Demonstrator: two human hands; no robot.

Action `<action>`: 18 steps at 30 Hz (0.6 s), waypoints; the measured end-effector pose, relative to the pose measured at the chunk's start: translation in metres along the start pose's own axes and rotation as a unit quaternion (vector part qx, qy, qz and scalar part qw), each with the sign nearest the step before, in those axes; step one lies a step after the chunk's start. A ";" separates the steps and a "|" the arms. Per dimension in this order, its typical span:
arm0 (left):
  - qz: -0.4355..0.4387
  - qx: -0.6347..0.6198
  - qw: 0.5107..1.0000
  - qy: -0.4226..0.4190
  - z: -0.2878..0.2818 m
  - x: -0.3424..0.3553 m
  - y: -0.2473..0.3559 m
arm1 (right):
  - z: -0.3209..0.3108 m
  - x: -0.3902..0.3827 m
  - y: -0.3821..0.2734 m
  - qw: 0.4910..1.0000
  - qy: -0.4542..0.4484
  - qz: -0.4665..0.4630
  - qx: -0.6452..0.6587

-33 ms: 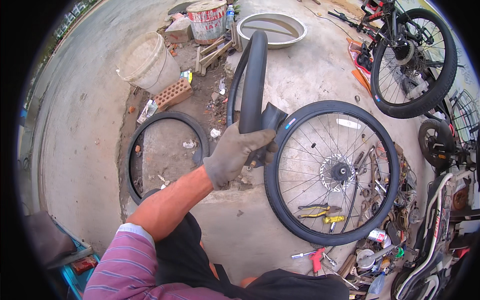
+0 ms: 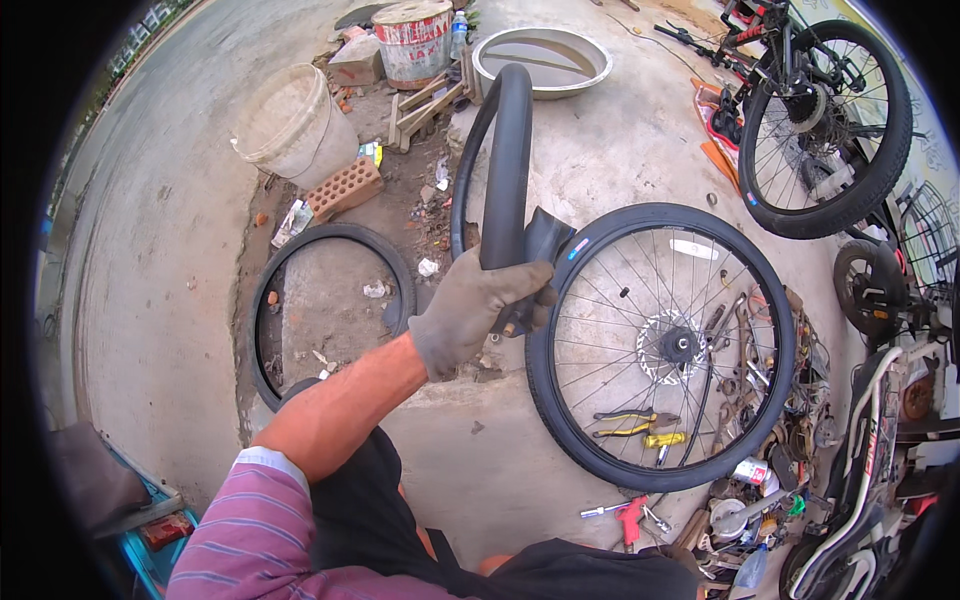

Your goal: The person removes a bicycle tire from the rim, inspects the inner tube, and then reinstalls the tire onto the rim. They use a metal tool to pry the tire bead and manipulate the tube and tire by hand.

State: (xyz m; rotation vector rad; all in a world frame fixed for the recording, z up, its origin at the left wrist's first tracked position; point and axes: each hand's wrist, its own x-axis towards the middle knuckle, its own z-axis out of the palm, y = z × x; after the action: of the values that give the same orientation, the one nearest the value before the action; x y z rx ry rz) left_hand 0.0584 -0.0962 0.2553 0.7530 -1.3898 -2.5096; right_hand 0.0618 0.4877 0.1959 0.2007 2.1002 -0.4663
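Observation:
My left hand [image 2: 480, 310], in a grey glove, is closed around a black inner tube [image 2: 508, 160] that rises in a long loop above it. A folded flat section of the rubber hangs at the right of my fingers, with a small brass-coloured valve below. A spoked bicycle wheel with a tyre and disc rotor [image 2: 676, 346] lies on the concrete just right of the hand. A loose black tyre [image 2: 267, 347] lies to the left, partly behind my forearm. I do not see my right hand.
Around me are a white bucket [image 2: 293, 130], a perforated brick [image 2: 342, 187], a metal basin of water [image 2: 540, 60], a painted drum [image 2: 413, 50], bicycles [image 2: 810, 130], yellow pliers [image 2: 630, 423], scattered tools [image 2: 740, 515] and a red air gun [image 2: 631, 517].
My left hand and the tube have shifted very slightly downward in the picture; the grip looks the same.

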 end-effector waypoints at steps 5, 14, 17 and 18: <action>-0.004 -0.015 0.997 -0.070 0.007 0.011 -0.009 | -0.077 -0.054 -0.197 0.870 0.235 -0.430 -0.054; 0.015 -0.142 0.987 -0.076 -0.010 0.019 -0.006 | -0.038 -0.041 -0.435 0.786 0.172 -0.557 0.206; 0.020 -0.185 0.981 -0.055 -0.016 0.018 -0.003 | -0.020 -0.024 -0.440 0.770 0.117 -0.569 0.263; 0.009 -0.197 0.980 -0.039 -0.017 0.018 -0.003 | -0.013 -0.019 -0.438 0.777 0.093 -0.563 0.267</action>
State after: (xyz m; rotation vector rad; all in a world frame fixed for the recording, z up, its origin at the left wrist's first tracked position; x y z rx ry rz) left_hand 0.0520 -0.1143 0.2391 0.5622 -0.8648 -2.7001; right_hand -0.0784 0.0936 0.3269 -0.7884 2.0184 -1.8155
